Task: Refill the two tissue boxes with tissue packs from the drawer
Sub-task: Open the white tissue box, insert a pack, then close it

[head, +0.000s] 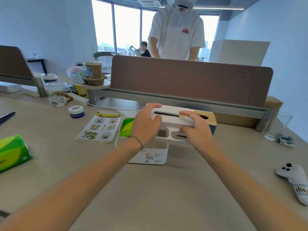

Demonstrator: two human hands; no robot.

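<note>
White plastic fills your grip: your left hand [146,124] and right hand [194,126] each curl their fingers round an end of the slotted white lid [173,116], held up above the white tissue box [150,153] on the desk [150,197]. A green tissue pack [127,127] lies inside that box, showing at its far-left end. The wooden-topped tissue box [208,120] sits just behind your right hand, close under the brown divider [188,80] that closes the desk's far edge. A 2nd green tissue pack [12,152] lies well apart near the left edge. The sticker sheet [100,127] lies just beside the white box on its left. A glass [280,125] and a white plush toy [295,180] keep to the right edge, with bare desktop on the near side of the box.
</note>
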